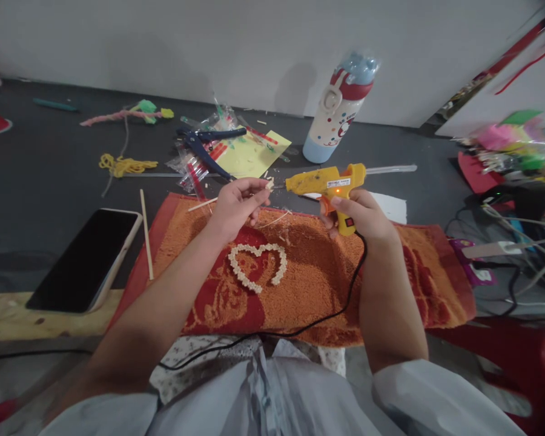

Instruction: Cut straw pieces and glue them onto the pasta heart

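Observation:
Between its thumb and fingers, my left hand (241,206) pinches a small pale wooden piece (269,183). My right hand (361,215) is wrapped round the handle of a yellow glue gun (324,180) with an orange light lit. The gun's nozzle points left, at or very near the small piece; whether they touch is too small to tell. Below, a heart outline of small pale pieces (236,270) lies on an orange and red towel (322,272), with a gap at its lower right.
A phone (86,257) and a thin wooden stick (146,235) lie left. Behind the towel are blue-handled cutters (202,151), yellow paper (254,151) and a bottle (338,112). The gun's black cord (352,284) crosses the towel. Cables (542,266) lie right.

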Action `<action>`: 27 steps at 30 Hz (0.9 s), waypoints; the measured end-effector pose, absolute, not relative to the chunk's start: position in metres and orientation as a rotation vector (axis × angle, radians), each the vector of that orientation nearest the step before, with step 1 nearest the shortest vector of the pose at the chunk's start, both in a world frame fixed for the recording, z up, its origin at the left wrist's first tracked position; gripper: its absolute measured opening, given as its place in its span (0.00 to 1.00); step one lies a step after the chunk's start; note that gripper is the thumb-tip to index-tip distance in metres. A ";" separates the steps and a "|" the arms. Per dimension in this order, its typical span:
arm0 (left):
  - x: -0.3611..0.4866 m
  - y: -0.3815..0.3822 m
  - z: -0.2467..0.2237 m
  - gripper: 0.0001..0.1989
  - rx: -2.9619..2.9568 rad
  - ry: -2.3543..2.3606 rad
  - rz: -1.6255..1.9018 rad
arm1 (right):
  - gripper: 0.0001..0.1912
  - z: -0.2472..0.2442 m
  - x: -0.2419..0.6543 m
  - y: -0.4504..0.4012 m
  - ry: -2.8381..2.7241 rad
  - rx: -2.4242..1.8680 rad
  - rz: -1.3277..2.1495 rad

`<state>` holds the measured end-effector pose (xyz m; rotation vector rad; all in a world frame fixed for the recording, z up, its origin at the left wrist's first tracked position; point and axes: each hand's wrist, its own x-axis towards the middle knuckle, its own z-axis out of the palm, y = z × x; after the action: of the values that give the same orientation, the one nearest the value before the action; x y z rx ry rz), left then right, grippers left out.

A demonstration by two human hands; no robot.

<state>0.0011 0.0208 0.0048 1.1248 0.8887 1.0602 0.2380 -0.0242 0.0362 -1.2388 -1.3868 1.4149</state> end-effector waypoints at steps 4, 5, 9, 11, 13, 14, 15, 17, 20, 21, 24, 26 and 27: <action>0.001 0.022 0.004 0.08 1.127 0.887 1.057 | 0.21 0.035 0.239 -0.024 -1.373 -1.238 1.404; 0.001 0.022 0.004 0.08 1.128 0.889 1.055 | 0.21 0.035 0.239 -0.024 -1.376 -1.241 1.405; 0.002 0.021 0.005 0.07 1.124 0.917 1.050 | 0.20 0.034 0.241 -0.024 -1.401 -1.248 1.420; 0.002 0.021 0.005 0.07 1.130 0.918 1.048 | 0.20 0.033 0.242 -0.024 -1.401 -1.249 1.418; 0.002 0.021 0.004 0.07 1.142 0.915 1.046 | 0.21 0.033 0.242 -0.024 -1.401 -1.252 1.419; 0.002 0.021 0.004 0.07 1.145 0.917 1.046 | 0.21 0.033 0.242 -0.024 -1.403 -1.253 1.423; 0.002 0.021 0.003 0.07 1.147 0.922 1.046 | 0.21 0.033 0.242 -0.024 -1.404 -1.255 1.427; 0.002 0.022 0.003 0.07 1.150 0.928 1.046 | 0.21 0.033 0.242 -0.023 -1.406 -1.254 1.435; 0.002 0.021 0.004 0.08 1.154 0.915 1.045 | 0.21 0.032 0.242 -0.023 -1.407 -1.249 1.438; 0.002 0.021 0.004 0.08 1.152 0.911 1.044 | 0.21 0.032 0.242 -0.023 -1.407 -1.249 1.436; 0.002 0.021 0.005 0.08 1.136 0.895 1.054 | 0.20 0.032 0.242 -0.023 -1.407 -1.244 1.430; 0.002 0.021 0.005 0.08 1.131 0.883 1.063 | 0.20 0.034 0.241 -0.023 -1.406 -1.241 1.422; 0.002 0.021 0.004 0.08 1.132 0.883 1.064 | 0.20 0.035 0.240 -0.023 -1.406 -1.240 1.417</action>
<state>0.0017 0.0209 0.0042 1.1323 0.8831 1.0644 0.2401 -0.0231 0.0345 -1.2401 -1.4065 1.4173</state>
